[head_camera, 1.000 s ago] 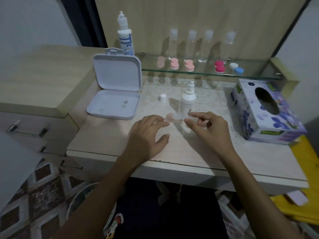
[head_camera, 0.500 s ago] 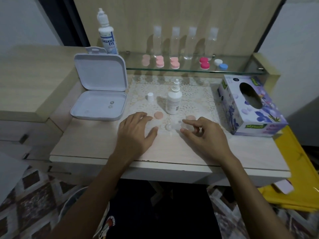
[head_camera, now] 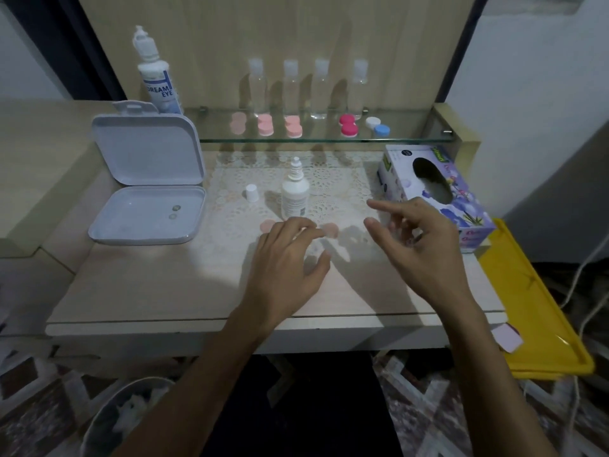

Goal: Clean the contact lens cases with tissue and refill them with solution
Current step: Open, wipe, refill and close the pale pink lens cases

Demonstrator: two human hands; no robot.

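Far left, the white hinged box [head_camera: 145,189] lies open on the table [head_camera: 148,285], lid propped upright, and two small round things sit in its tray (too small for me to say what they are). Behind it the tall solution bottle [head_camera: 158,80] stands at the left end of the glass shelf [head_camera: 412,135]. Along that shelf: pale pink lens cases [head_camera: 265,125], a deep pink one [head_camera: 348,124], a white-and-blue one [head_camera: 377,126], and four clear bottles [head_camera: 321,90] behind them, their contents hard to make out.

Down on the lace mat [head_camera: 336,183], a loose white cap [head_camera: 251,192] sits just left of the small dropper bottle [head_camera: 295,192], which stands upright and uncapped. A pink cap [head_camera: 267,225] peeks out beside my left hand [head_camera: 286,262]; a second pink cap [head_camera: 330,230] lies just past my fingertips. My left hand rests palm down, fingers spread and relaxed, gripping nothing. Between thumb and fingers there is a faint clear shape [head_camera: 314,249] on the table, probably the lens case base, though it is washed out and partly hidden.

My right hand [head_camera: 418,245] hovers above the table, forefinger and thumb stretched out and apart, the other fingers loosely curled, nothing in it. It covers the near corner of the flowered tissue box [head_camera: 431,192]. At the right edge a yellow tray [head_camera: 540,311] runs partly out of view
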